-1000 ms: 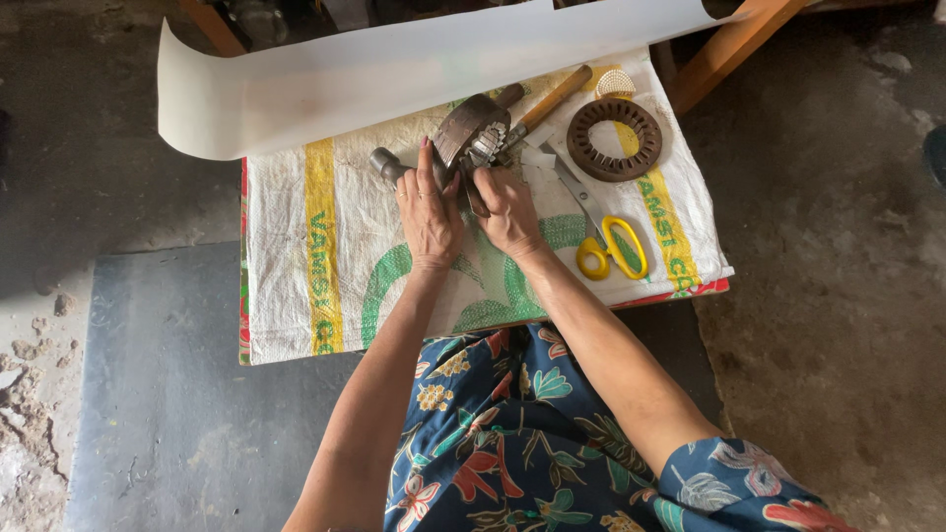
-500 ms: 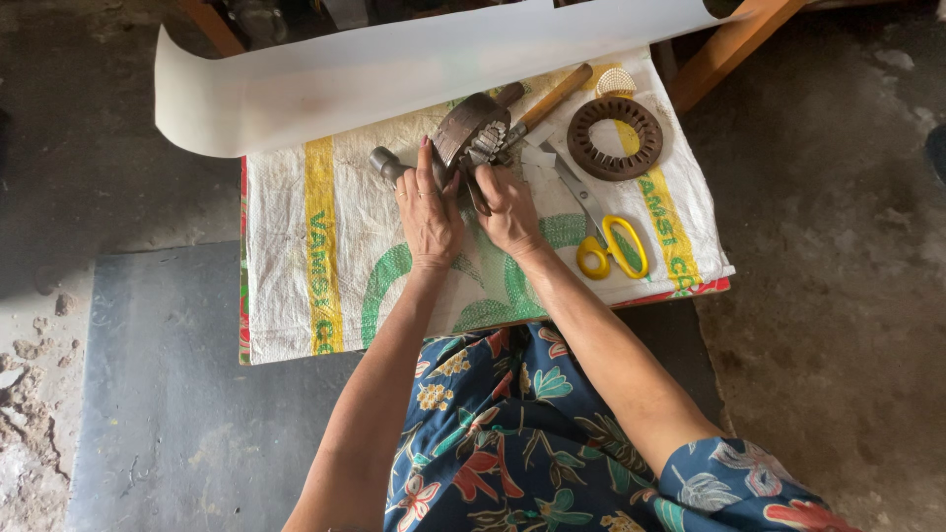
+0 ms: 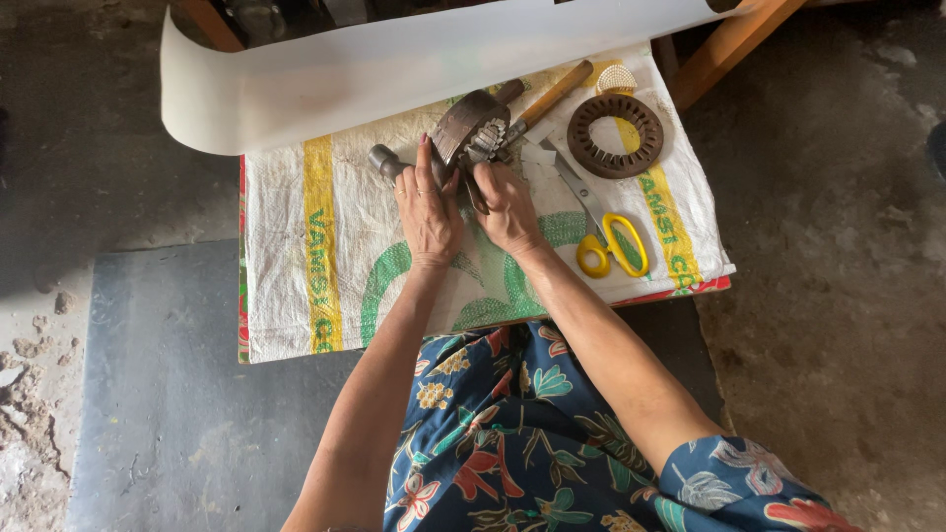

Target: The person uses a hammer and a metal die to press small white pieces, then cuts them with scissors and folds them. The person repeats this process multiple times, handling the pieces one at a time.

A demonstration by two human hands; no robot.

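Note:
My left hand [image 3: 429,212] lies flat with fingers pointing up, pressing against the left side of a curved, rusty brown metal piece [image 3: 463,123] that rests on a white woven sack [image 3: 296,296]. My right hand [image 3: 505,202] is closed around a small grey toothed metal part [image 3: 488,138] beside that curved piece. A short dark metal cylinder [image 3: 382,161] sits just left of my left hand's fingertips. What lies under my palms is hidden.
A wooden-handled tool [image 3: 547,97], a dark toothed ring [image 3: 615,135], a small yellow mesh piece [image 3: 616,77] and yellow-handled scissors [image 3: 606,236] lie to the right. A long curling white sheet [image 3: 345,74] crosses the back. Dirt floor and a grey slab [image 3: 168,394] surround the low table.
Both hands stay on the metal pieces; my fingers have shifted only slightly against the curved piece. Nothing else has moved.

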